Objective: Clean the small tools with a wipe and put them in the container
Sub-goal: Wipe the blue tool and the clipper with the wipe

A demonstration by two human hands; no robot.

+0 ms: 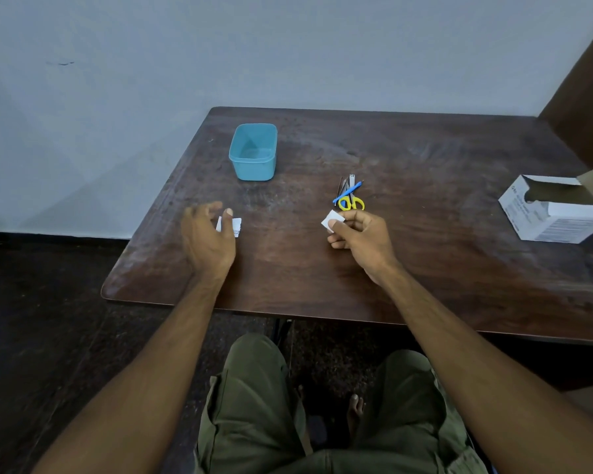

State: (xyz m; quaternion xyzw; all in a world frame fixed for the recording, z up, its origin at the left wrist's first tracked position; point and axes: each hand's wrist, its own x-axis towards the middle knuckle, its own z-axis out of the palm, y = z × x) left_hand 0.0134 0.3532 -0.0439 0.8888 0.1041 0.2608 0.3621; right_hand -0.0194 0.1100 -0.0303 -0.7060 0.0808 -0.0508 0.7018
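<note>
Right hand [360, 234] pinching small white wipe [332, 221] just below tool pile [349, 196]. Left hand [208, 237] hovering over torn wrapper [235, 227], fingers loose, gripping nothing. Blue container [253, 152] sitting far left. White box [555, 210] printing too blurry, can't read.

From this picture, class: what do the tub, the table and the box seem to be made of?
Tub: likely plastic, with smooth, even turquoise walls and rounded corners.
Table: looks like dark wood or wood-look laminate, with visible grain, scuffs and a dull sheen.
Box: probably thin cardboard, white and printed, with a torn-open top.
</note>
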